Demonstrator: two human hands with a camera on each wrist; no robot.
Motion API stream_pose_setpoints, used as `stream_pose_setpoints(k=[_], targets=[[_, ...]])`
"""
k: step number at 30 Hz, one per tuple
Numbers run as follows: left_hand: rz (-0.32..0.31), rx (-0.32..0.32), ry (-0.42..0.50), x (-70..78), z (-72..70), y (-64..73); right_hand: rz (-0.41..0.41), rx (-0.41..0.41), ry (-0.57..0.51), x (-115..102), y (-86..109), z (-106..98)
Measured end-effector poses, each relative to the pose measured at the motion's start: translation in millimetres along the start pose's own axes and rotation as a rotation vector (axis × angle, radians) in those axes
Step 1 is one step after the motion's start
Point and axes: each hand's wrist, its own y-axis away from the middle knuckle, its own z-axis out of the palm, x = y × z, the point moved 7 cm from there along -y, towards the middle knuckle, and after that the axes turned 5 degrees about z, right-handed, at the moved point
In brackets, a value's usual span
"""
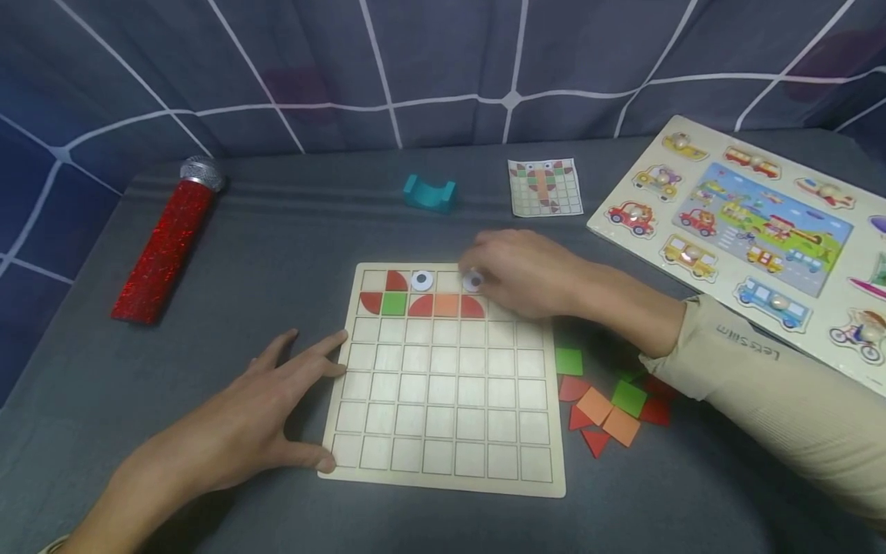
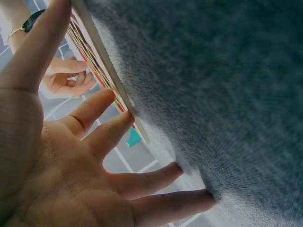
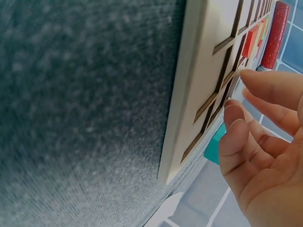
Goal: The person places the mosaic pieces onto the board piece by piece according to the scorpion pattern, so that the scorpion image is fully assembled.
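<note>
A wooden grid board (image 1: 443, 419) lies flat on the dark grey table. Along its upper rows sit red quarter-round pieces, a green square (image 1: 394, 304), an orange square (image 1: 446, 305) and a round eye tile (image 1: 422, 280). My right hand (image 1: 522, 273) reaches over the top row, thumb and fingertips pinching a second eye tile (image 1: 472, 281), whose right part they hide. Spread along the board's left side, my left hand (image 1: 228, 423) has its fingers extended; its thumb and two fingertips touch the edge. The left wrist view shows the other two fingertips on the cloth.
Loose green, orange and red pieces (image 1: 621, 425) lie right of the board, below my right forearm. Behind it are a teal holder (image 1: 430, 194) and a small pattern card (image 1: 545, 204). A red glittery microphone (image 1: 166, 250) lies left; a vehicle puzzle board (image 1: 720, 277) lies right.
</note>
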Motion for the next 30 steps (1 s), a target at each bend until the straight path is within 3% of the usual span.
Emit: stream_pose_setpoints(k=[20,30], targets=[[-0.018,-0.015,0.008,0.1,-1.0,-0.4,-0.002,0.003,-0.056,2,13.6,-2],[-0.013,-0.011,0.009,0.2,-1.3,1.4,0.027,-0.02,-0.035,3,32.5,3]])
